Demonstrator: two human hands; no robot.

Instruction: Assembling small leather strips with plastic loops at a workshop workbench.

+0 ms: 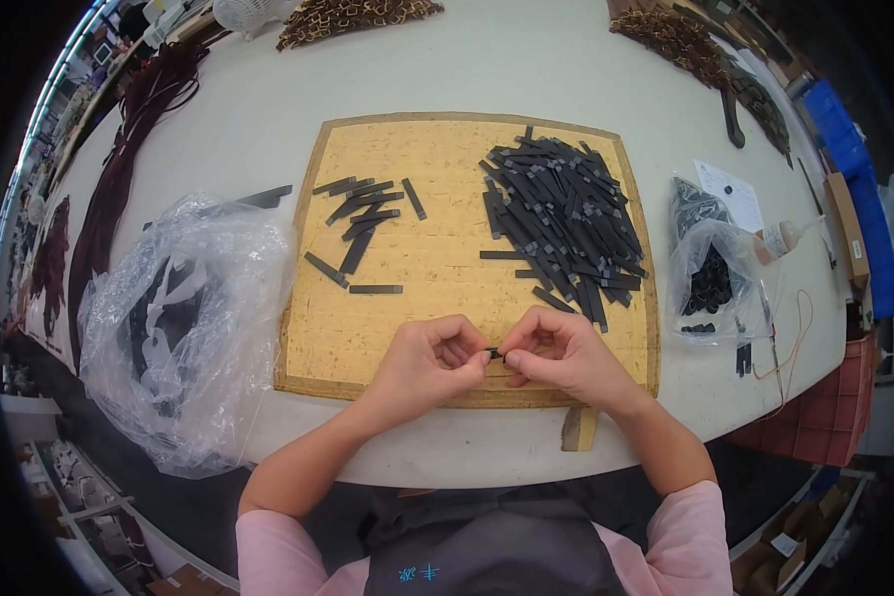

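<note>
Near the front edge of a yellow board (pixel 447 248), my left hand (pixel 435 360) and my right hand (pixel 561 356) meet fingertip to fingertip. Both are closed in a pinch on a small black strip (pixel 495 354), mostly hidden by the fingers. Beyond my right hand lies a large heap of short black strips (pixel 566 214), many with a greyish end. A smaller loose group of the same strips (pixel 368 214) is spread over the board's left part.
Left of the board sits a crumpled clear plastic bag (pixel 184 328) with dark contents. On the right stand a clear bag of black loops (pixel 710 278), a small bottle (pixel 783 236) and an orange cord (pixel 803 333). Dark red straps (pixel 119 179) and brown chain-like bundles (pixel 358 18) lie farther off.
</note>
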